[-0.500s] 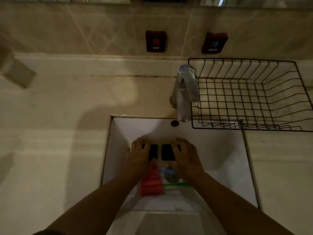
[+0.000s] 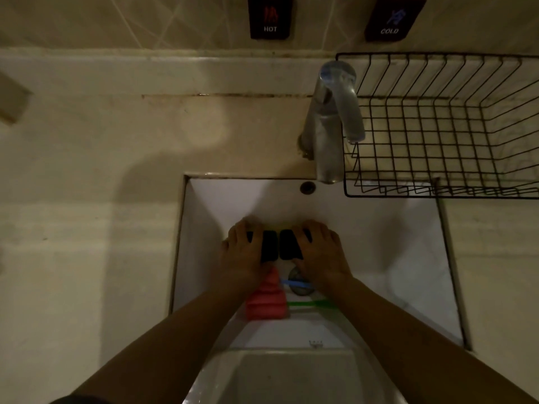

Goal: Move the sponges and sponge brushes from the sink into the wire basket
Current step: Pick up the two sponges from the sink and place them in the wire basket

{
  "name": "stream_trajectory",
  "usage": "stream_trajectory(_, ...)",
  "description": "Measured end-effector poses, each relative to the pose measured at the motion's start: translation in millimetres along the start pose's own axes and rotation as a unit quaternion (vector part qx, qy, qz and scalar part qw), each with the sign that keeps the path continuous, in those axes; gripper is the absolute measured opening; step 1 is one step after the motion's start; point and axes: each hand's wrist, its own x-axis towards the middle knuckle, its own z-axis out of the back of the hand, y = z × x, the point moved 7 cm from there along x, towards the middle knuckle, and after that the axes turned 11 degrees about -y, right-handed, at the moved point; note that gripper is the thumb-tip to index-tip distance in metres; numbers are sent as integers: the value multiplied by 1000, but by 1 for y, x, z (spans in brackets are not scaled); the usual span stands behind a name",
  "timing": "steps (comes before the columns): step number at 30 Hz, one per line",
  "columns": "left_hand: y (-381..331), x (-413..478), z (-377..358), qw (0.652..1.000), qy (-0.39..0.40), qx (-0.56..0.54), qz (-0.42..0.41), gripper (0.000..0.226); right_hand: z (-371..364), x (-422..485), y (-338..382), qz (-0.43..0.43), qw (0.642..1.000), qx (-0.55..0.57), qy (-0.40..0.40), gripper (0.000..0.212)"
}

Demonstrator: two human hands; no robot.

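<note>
Two dark sponges lie side by side in the white sink (image 2: 379, 243). My left hand (image 2: 243, 252) covers the left dark sponge (image 2: 269, 247), fingers curled over its far edge. My right hand (image 2: 319, 252) covers the right dark sponge (image 2: 287, 247) the same way. Below my left hand lies a red sponge brush (image 2: 264, 301). A blue handle (image 2: 296, 284) crosses the drain, and a green handle (image 2: 313, 304) lies nearer me. The black wire basket (image 2: 437, 126) stands on the counter at the back right with nothing in it.
A metal faucet (image 2: 329, 123) stands between the sink and the basket, its spout over the sink's back edge. HOT (image 2: 269, 17) and COLD (image 2: 390, 18) labels hang on the tiled wall. Beige countertop (image 2: 87, 199) stretches to the left.
Both hands stay on the dark sponges in the sink, with fingers curled slightly more over them. The camera view has closed in on the sink.
</note>
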Motion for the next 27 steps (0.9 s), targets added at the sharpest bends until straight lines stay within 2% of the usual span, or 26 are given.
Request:
stream_trajectory(16, -6, 8, 1, 1000, -10, 23, 13, 76, -2, 3, -1, -27, 999, 24, -17, 63)
stream_trajectory(23, -3, 8, 8, 999, 5, -23, 27, 75, 14, -5, -2, -23, 999, 16, -22, 70)
stream_trajectory(27, -5, 8, 22, 999, -15, -41, -9, 78, 31, -12, -1, -24, 998, 37, -40, 70)
